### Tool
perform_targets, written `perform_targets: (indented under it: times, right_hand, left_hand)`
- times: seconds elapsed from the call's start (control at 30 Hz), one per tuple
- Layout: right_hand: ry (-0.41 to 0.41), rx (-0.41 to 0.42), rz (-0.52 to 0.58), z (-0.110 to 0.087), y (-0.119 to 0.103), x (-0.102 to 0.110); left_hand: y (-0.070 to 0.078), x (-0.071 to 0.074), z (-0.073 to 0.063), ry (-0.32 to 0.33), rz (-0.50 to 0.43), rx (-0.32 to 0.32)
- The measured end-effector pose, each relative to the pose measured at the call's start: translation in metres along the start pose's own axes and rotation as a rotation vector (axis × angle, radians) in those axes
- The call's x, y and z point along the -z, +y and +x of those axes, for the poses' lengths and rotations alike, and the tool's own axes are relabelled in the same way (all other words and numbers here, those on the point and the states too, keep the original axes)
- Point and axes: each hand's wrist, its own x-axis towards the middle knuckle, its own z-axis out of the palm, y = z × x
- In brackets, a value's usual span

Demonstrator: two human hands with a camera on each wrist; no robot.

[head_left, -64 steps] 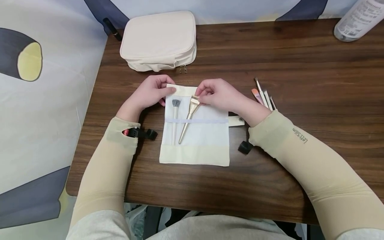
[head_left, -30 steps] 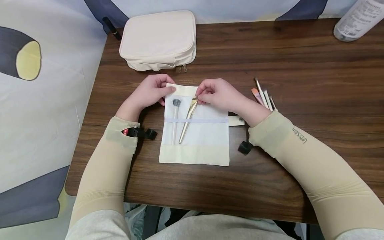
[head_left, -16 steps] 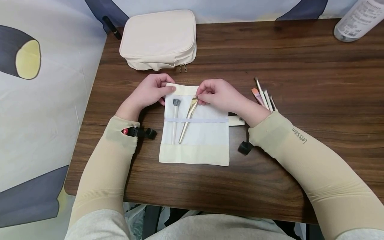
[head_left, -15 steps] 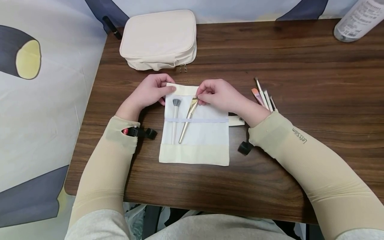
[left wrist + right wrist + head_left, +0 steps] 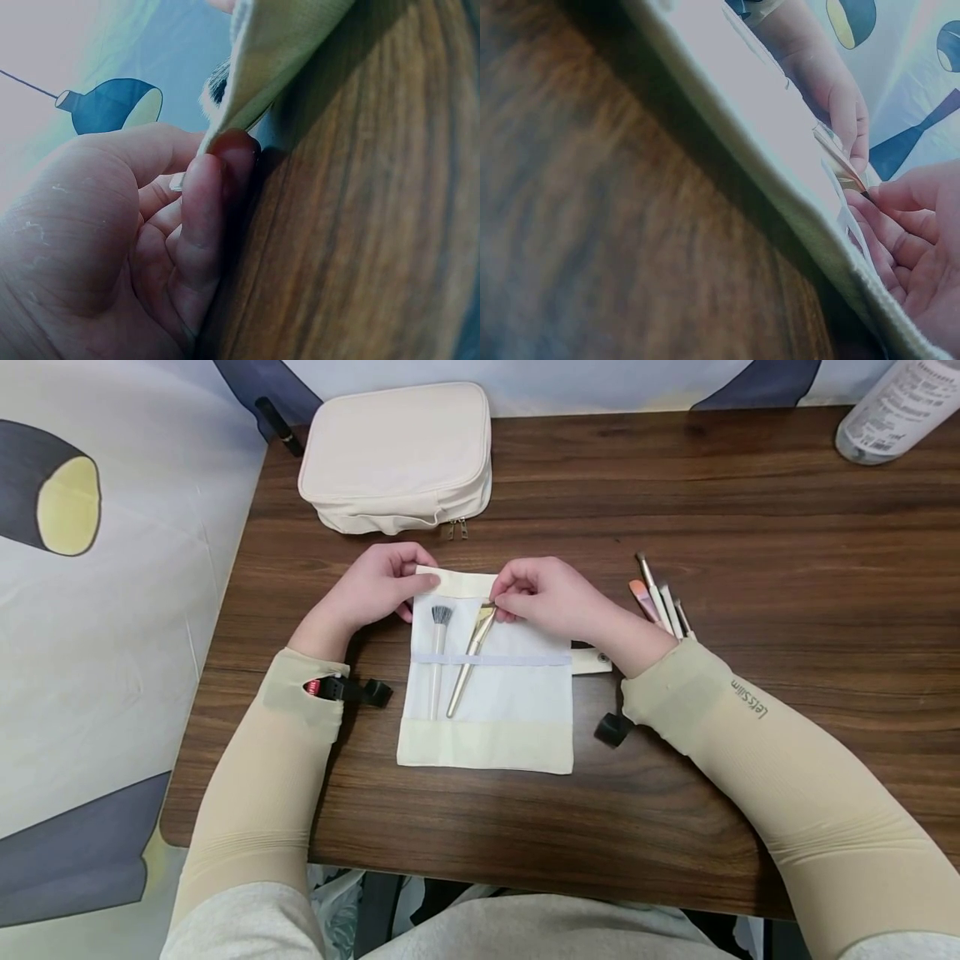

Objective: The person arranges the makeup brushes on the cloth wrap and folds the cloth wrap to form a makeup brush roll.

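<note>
A cream fabric brush roll [image 5: 525, 697] lies open, with a thin elastic band across its middle. My left hand [image 5: 375, 585] pinches its upper left corner, thumb on top and fingers beneath, as the left wrist view shows. A slim gold makeup brush [image 5: 465, 671] leans at a slant, its shaft crossing the band. At its upper end my right hand [image 5: 551, 600] pinches the dark bristle tip between thumb and fingers; the fingers partly cover it. To its left a white-handled makeup brush [image 5: 437, 664] stands nearly straight under the band, grey bristles up.
Several loose makeup brushes [image 5: 660, 597] lie right of the roll, partly behind the right forearm. A snap strap [image 5: 591, 661] sticks out from the roll. Behind are a cream zip case [image 5: 397, 452], a black tube [image 5: 277, 425] and, far right, a bottle [image 5: 900, 414].
The gold brush has turned slightly in the right fingers since the earliest frame, its head now showing narrower. Both hands have stayed almost still, the left on the roll's corner.
</note>
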Motion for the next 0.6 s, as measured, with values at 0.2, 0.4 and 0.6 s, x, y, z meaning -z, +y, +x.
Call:
perform_targets:
  times: [0.2,0.4,0.6]
  right_hand:
    - [0.0,-0.005,-0.006,0.0007,0.0011,0.0001]
    - [-0.002,-0.008,-0.01,0.0002,0.0006,0.0008]
    - [-0.004,-0.012,-0.016,0.0,0.0004,0.0009]
  left_hand:
    - [-0.0006,-0.0003,0.0005,0.003,0.0,-0.002]
    - [-0.0003,0.0,0.0007,0.0,-0.003,-0.001]
    - [-0.0009,-0.0001,0.001,-0.004,-0.011,0.003]
